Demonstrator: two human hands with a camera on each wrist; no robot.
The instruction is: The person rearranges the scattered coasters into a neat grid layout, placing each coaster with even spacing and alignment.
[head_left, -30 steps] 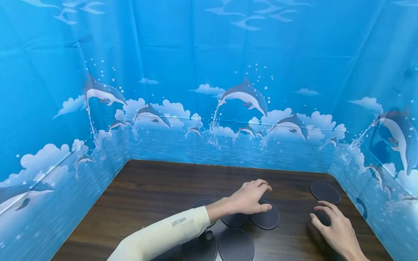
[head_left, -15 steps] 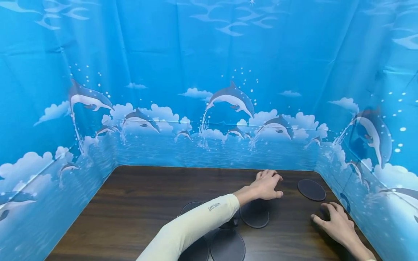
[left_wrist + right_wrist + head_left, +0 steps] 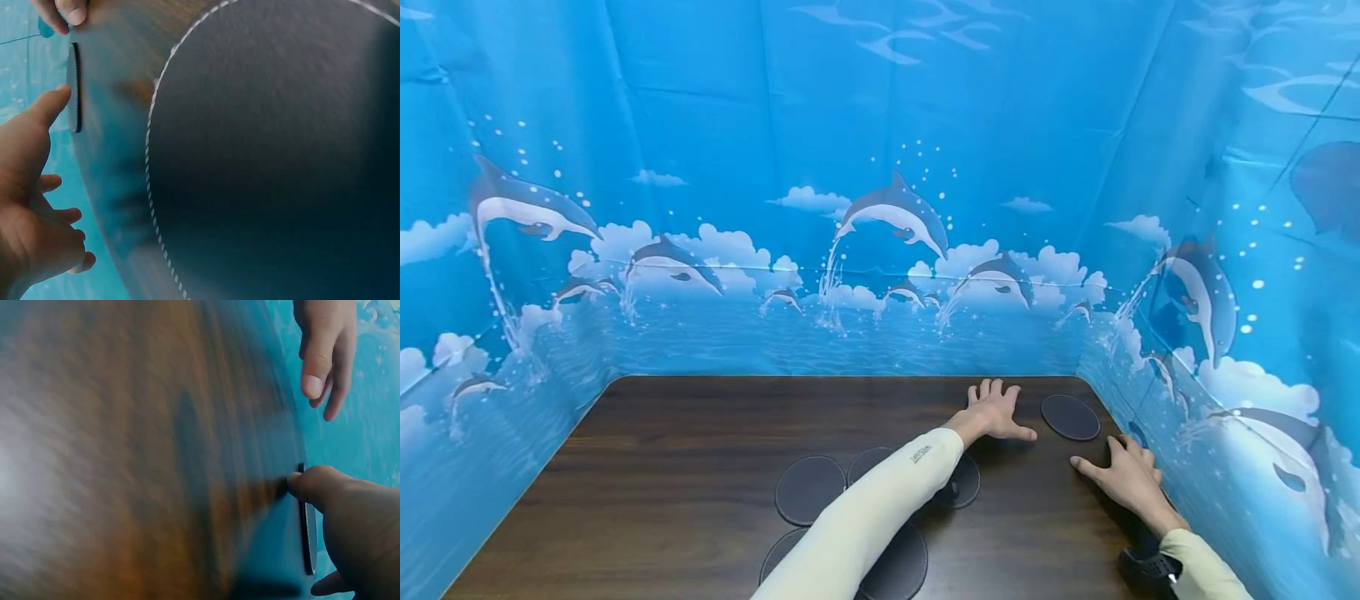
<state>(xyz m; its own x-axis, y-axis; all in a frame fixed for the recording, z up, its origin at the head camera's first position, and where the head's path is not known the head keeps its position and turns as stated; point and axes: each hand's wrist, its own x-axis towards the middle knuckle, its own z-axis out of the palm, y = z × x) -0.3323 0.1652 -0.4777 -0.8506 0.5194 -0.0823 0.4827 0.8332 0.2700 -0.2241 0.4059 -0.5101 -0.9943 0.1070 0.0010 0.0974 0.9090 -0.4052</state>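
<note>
A single round black coaster [image 3: 1070, 417] lies flat at the table's far right. My left hand [image 3: 994, 414] is spread just left of it, palm down, fingers toward the back edge and thumb toward the coaster. On the coaster's near right side is my right hand [image 3: 1129, 479], loosely bent, thumb pointing left. Neither hand holds anything. In the right wrist view the right thumb overlaps the end of that coaster [image 3: 307, 534]; contact cannot be told. Beneath my left forearm sits a group of matching coasters [image 3: 810, 490], partly hidden by the sleeve. One stitched coaster [image 3: 269, 125] fills much of the left wrist view.
The dark wooden table [image 3: 647, 483] has rounded far corners. A blue curtain [image 3: 722, 208] printed with dolphins stands along its back and sides. My right wrist wears a black strap [image 3: 1150, 567] below the cream sleeve [image 3: 1202, 567].
My left hand has moved right and away from over the grouped coasters, toward the lone one, its fingers spreading. My right hand has also come nearer to it. The head view has turned right.
</note>
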